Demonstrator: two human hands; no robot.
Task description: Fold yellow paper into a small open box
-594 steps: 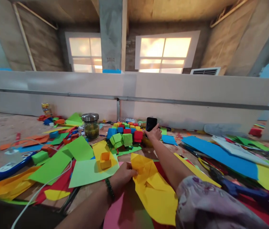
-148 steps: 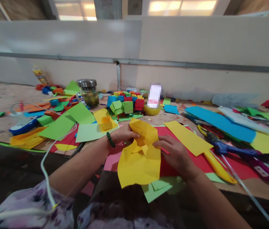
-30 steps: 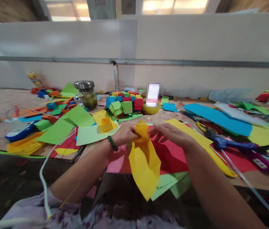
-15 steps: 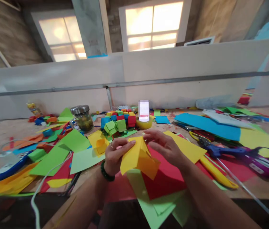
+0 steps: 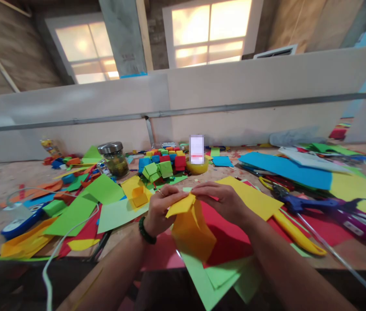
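A folded piece of yellow paper (image 5: 191,231) hangs between my hands, its upper flap bent over and its lower part drooping. My left hand (image 5: 164,209), with a ring and a dark beaded bracelet, pinches the flap from the left. From the right, my right hand (image 5: 223,201) presses its fingertips together on the paper's top edge. Below lie a red sheet (image 5: 233,239) and light green sheets (image 5: 210,283) that jut past the table's front edge. A small open yellow paper box (image 5: 140,196) rests just left of my left hand.
Several colourful paper cubes (image 5: 166,168) are piled behind my hands, beside a lit phone (image 5: 197,149) standing in a yellow tape roll (image 5: 197,167). A lidded glass jar (image 5: 114,162) stands left. Rightward lie a blue-handled glue gun (image 5: 309,204), a yellow-handled tool (image 5: 299,235) and blue sheets (image 5: 283,168).
The yellow paper has been tilted, so its upper flap now folds toward me and the rest hangs lower. My right hand has moved left, its fingers now closed on the top edge.
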